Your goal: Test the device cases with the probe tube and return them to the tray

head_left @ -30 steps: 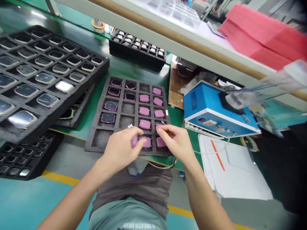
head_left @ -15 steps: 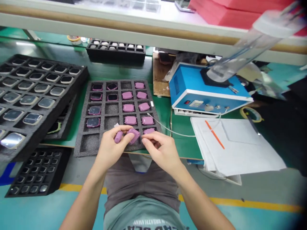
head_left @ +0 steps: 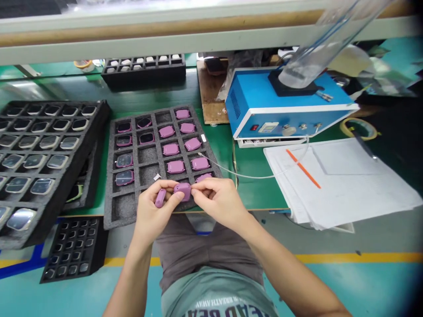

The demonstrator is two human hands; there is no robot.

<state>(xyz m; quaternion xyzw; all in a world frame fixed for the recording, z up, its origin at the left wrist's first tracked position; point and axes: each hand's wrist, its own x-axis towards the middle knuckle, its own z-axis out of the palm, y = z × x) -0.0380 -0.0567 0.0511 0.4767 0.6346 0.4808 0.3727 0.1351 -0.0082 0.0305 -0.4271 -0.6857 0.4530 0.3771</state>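
Note:
My left hand (head_left: 157,204) is closed on a purple watch case (head_left: 182,192), pinched between thumb and fingers, and a second purple piece (head_left: 160,198) is tucked in the same hand. My right hand (head_left: 220,200) is closed with its fingertips at the right edge of the case; whatever small thing they may hold is hidden. Both hands are over the front edge of a grey foam tray (head_left: 124,208). In its compartments lie several purple cases (head_left: 176,167) and, on the left, several purple-rimmed watches with dark screens (head_left: 124,178). Some compartments hold nothing.
At the left, a large foam tray of watches (head_left: 39,186) overlaps another tray. Right of the grey tray are a blue machine (head_left: 287,119) with a clear tube, a white cable (head_left: 244,175), papers (head_left: 346,198), an orange stick (head_left: 303,169) and a tape roll (head_left: 360,128). A shelf crosses above.
The camera view has shifted. The purple case between my hands has turned, showing its face more upright; both hands still stay close together at it.

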